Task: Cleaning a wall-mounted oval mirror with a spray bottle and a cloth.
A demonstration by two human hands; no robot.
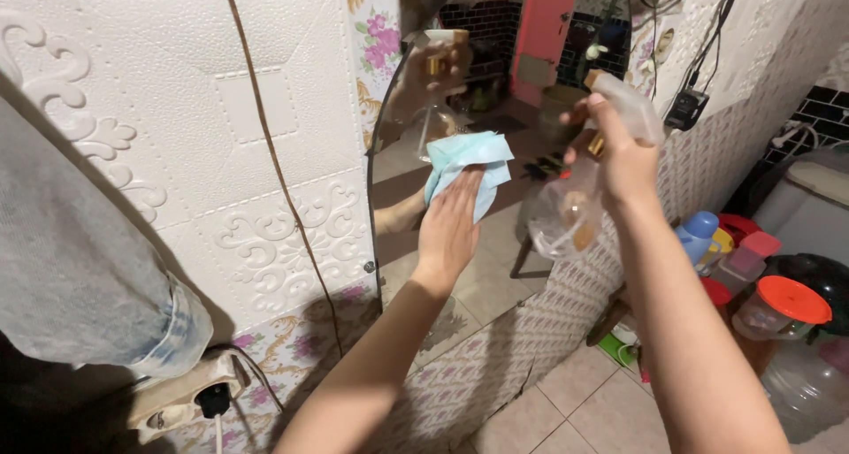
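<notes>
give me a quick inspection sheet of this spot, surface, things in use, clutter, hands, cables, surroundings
surface: wall mirror with a curved edge, fixed to an embossed white wall panel
job's things: light blue cloth flat on the glass; clear spray bottle held up facing the mirror
clutter: lidded plastic containers and a blue bottle lower right
grippers: left hand flat on the cloth; right hand wrapped round the spray bottle's neck
cables: thin brown cord down the wall; black plug in a socket lower left; black wires upper right
surroundings: floral wall covering, tiled floor, grey cloth hanging left
</notes>
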